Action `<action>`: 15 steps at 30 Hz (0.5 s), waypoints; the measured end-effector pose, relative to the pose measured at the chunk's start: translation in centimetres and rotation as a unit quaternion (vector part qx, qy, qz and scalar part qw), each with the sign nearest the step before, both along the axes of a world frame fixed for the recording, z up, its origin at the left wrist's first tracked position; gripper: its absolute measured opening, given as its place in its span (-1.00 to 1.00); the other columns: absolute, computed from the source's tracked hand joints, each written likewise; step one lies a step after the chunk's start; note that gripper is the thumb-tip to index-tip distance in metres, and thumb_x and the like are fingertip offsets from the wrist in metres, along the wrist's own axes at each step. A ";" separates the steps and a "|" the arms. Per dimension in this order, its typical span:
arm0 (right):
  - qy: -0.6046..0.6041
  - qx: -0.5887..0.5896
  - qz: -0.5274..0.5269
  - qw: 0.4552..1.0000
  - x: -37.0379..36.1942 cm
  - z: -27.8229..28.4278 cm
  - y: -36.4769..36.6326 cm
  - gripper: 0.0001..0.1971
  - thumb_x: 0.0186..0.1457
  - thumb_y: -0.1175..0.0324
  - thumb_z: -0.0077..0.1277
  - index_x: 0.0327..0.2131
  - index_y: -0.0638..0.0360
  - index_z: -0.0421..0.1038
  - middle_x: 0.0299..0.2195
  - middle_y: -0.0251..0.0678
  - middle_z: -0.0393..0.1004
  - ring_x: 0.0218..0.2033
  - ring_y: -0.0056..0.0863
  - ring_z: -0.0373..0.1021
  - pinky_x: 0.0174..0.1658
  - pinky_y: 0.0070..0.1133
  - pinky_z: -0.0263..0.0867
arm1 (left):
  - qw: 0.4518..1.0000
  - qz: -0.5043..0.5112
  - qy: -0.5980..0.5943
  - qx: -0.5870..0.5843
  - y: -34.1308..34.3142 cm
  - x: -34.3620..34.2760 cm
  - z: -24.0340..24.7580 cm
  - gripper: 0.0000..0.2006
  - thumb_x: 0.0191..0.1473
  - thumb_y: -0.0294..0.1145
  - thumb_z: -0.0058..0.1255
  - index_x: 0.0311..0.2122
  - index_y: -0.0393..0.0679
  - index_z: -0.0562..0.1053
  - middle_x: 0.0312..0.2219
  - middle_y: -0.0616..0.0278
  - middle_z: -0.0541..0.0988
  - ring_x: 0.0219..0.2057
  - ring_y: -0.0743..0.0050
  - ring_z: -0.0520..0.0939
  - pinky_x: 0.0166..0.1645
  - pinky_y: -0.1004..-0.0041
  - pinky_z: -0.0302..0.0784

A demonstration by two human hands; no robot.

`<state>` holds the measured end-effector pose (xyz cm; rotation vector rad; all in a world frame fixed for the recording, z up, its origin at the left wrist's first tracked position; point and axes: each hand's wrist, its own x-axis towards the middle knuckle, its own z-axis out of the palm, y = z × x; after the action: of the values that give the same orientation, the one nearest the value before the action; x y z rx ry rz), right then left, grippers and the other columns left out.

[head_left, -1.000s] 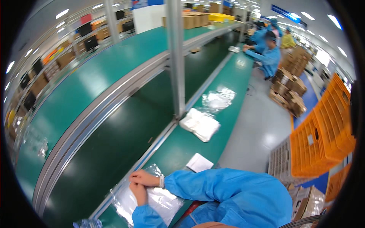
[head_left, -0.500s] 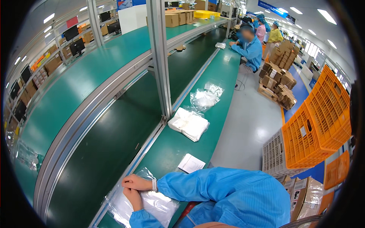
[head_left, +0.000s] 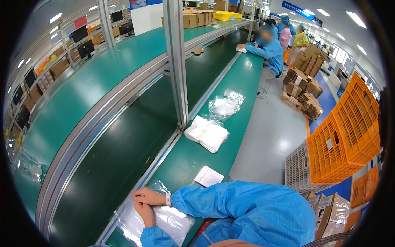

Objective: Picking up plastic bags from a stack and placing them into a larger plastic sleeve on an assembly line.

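Fingers (head_left: 138, 193) of the right hand (head_left: 151, 196) lie folded over those of the left hand (head_left: 145, 213), bare; tips are hidden, so whether they pinch anything cannot be told. Clear bag (head_left: 175, 222), with white contents, lies beneath and around the two hands, flat on the green bench (head_left: 164, 172); contact between fingers and film cannot be made out. Left sleeve (head_left: 156, 236) covers part of the bag and is cut off by the lower edge. Pale band (head_left: 168, 199) circles the right wrist. Outward along the bench: white card (head_left: 208, 176), white stack (head_left: 207, 133), crumpled clear bags (head_left: 225, 104), contents obscured by glare. At the far end, a co-worker's hand (head_left: 241, 46) meets a small white item, too small to identify.
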<state>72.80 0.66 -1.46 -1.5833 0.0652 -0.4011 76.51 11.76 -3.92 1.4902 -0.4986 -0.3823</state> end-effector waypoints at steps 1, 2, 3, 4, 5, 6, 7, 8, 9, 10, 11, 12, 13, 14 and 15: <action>0.005 -0.001 0.008 1.000 -0.1 0.0 0.0 -0.71 0.26 0.24 0.06 -0.26 0.36 0.54 -0.38 -0.13 0.61 -0.34 -0.44 0.51 -0.20 -0.49 0.41 | 1.000 0.000 0.001 -0.004 0.0 -0.1 0.1 -0.71 0.36 -0.34 -0.03 -0.16 -0.44 0.54 -0.30 0.17 0.64 -0.27 0.52 0.60 -0.19 0.50 0.52; 0.004 -0.001 0.010 1.000 -0.1 0.0 -0.1 -0.71 0.26 0.24 0.06 -0.26 0.36 0.54 -0.38 -0.13 0.61 -0.34 -0.44 0.51 -0.20 -0.49 0.41 | 1.000 0.002 0.001 -0.004 0.1 0.0 0.0 -0.71 0.36 -0.34 -0.03 -0.16 -0.44 0.54 -0.30 0.17 0.64 -0.27 0.52 0.60 -0.19 0.50 0.52; 0.012 0.007 0.015 1.000 0.0 0.1 -0.1 -0.71 0.26 0.25 0.06 -0.26 0.36 0.54 -0.38 -0.13 0.61 -0.34 -0.45 0.51 -0.20 -0.49 0.41 | 1.000 0.000 0.007 -0.003 0.2 0.2 -0.4 -0.71 0.36 -0.34 -0.03 -0.16 -0.44 0.54 -0.30 0.17 0.64 -0.27 0.52 0.60 -0.19 0.50 0.52; 0.019 0.014 0.020 1.000 0.0 0.2 0.0 -0.71 0.26 0.25 0.06 -0.27 0.36 0.53 -0.38 -0.14 0.61 -0.34 -0.45 0.50 -0.20 -0.49 0.41 | 1.000 -0.001 0.014 -0.003 0.3 0.3 -0.7 -0.71 0.36 -0.35 -0.03 -0.16 -0.43 0.54 -0.30 0.17 0.64 -0.27 0.52 0.60 -0.19 0.50 0.52; 0.019 0.014 0.021 1.000 0.0 0.1 0.0 -0.71 0.26 0.25 0.06 -0.27 0.36 0.53 -0.38 -0.14 0.61 -0.34 -0.45 0.50 -0.20 -0.49 0.41 | 1.000 0.000 0.013 -0.003 0.2 0.3 -0.8 -0.71 0.36 -0.35 -0.03 -0.16 -0.43 0.54 -0.30 0.17 0.64 -0.27 0.52 0.60 -0.19 0.50 0.52; 0.012 0.013 0.021 1.000 0.1 -0.1 -0.1 -0.72 0.26 0.25 0.06 -0.27 0.36 0.53 -0.39 -0.14 0.60 -0.34 -0.46 0.50 -0.19 -0.50 0.41 | 1.000 -0.001 0.008 -0.003 0.1 0.4 -0.8 -0.72 0.36 -0.35 -0.04 -0.16 -0.43 0.54 -0.30 0.18 0.64 -0.27 0.52 0.60 -0.20 0.50 0.52; 0.006 0.012 0.021 1.000 0.1 -0.2 -0.1 -0.72 0.25 0.25 0.06 -0.27 0.35 0.53 -0.39 -0.15 0.60 -0.35 -0.47 0.49 -0.19 -0.50 0.40 | 1.000 -0.001 0.003 -0.004 0.2 0.4 -0.9 -0.72 0.36 -0.35 -0.04 -0.16 -0.43 0.54 -0.31 0.18 0.64 -0.28 0.53 0.60 -0.21 0.50 0.52; 0.005 0.013 0.021 1.000 0.1 -0.3 -0.2 -0.72 0.25 0.25 0.06 -0.27 0.35 0.53 -0.39 -0.15 0.60 -0.35 -0.47 0.49 -0.19 -0.50 0.40 | 1.000 -0.001 0.003 -0.003 0.1 0.4 -0.8 -0.72 0.36 -0.35 -0.04 -0.16 -0.43 0.54 -0.31 0.18 0.64 -0.28 0.53 0.60 -0.21 0.50 0.52; 0.008 0.012 0.020 1.000 0.2 -0.4 -0.3 -0.72 0.25 0.25 0.07 -0.27 0.35 0.53 -0.39 -0.16 0.60 -0.35 -0.48 0.48 -0.19 -0.51 0.40 | 1.000 -0.002 0.002 -0.001 0.0 0.3 -0.7 -0.72 0.36 -0.35 -0.04 -0.17 -0.43 0.54 -0.32 0.19 0.63 -0.28 0.54 0.59 -0.23 0.51 0.51; 0.010 0.011 0.020 1.000 0.2 -0.5 -0.3 -0.72 0.25 0.25 0.07 -0.27 0.35 0.53 -0.39 -0.17 0.60 -0.35 -0.49 0.48 -0.19 -0.51 0.40 | 1.000 -0.002 0.001 0.001 -0.1 0.3 -0.6 -0.72 0.36 -0.35 -0.03 -0.18 -0.43 0.54 -0.32 0.20 0.63 -0.29 0.55 0.59 -0.24 0.51 0.50; 0.010 0.011 0.021 1.000 0.2 -0.5 -0.3 -0.72 0.25 0.25 0.07 -0.27 0.35 0.53 -0.39 -0.17 0.60 -0.35 -0.49 0.48 -0.19 -0.51 0.40 | 1.000 0.000 0.001 0.002 0.0 0.2 -0.5 -0.72 0.36 -0.35 -0.03 -0.18 -0.43 0.54 -0.32 0.20 0.63 -0.29 0.55 0.59 -0.24 0.51 0.50; 0.016 0.015 0.022 1.000 0.2 -0.4 -0.3 -0.72 0.25 0.25 0.07 -0.26 0.35 0.54 -0.38 -0.18 0.61 -0.34 -0.49 0.48 -0.19 -0.51 0.40 | 1.000 -0.001 0.004 0.004 0.0 0.2 -0.5 -0.72 0.36 -0.35 -0.03 -0.19 -0.42 0.54 -0.33 0.20 0.63 -0.30 0.55 0.58 -0.25 0.51 0.50; 0.022 0.018 0.023 0.999 0.2 -0.4 -0.3 -0.72 0.25 0.25 0.07 -0.26 0.34 0.54 -0.37 -0.18 0.61 -0.34 -0.50 0.49 -0.19 -0.51 0.40 | 1.000 -0.002 0.006 0.005 0.0 0.2 -0.4 -0.72 0.36 -0.35 -0.03 -0.19 -0.42 0.54 -0.33 0.20 0.62 -0.30 0.56 0.58 -0.26 0.52 0.49; 0.022 0.018 0.023 0.999 0.2 -0.4 -0.3 -0.72 0.25 0.25 0.07 -0.26 0.34 0.54 -0.37 -0.18 0.61 -0.34 -0.50 0.49 -0.19 -0.51 0.40 | 1.000 -0.002 0.006 0.005 0.0 0.2 -0.3 -0.72 0.36 -0.35 -0.03 -0.19 -0.42 0.54 -0.33 0.20 0.62 -0.30 0.56 0.58 -0.26 0.52 0.49; 0.022 0.021 0.020 0.999 0.2 -0.5 -0.3 -0.72 0.25 0.25 0.07 -0.26 0.34 0.54 -0.37 -0.19 0.61 -0.33 -0.50 0.49 -0.20 -0.51 0.40 | 1.000 -0.005 0.003 0.007 0.0 0.1 -0.1 -0.72 0.36 -0.34 -0.03 -0.19 -0.42 0.54 -0.32 0.20 0.62 -0.30 0.55 0.58 -0.25 0.51 0.49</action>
<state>72.97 0.34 -1.93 -1.5496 0.0759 -0.3321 76.63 11.74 -4.05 1.5004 -0.4995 -0.3974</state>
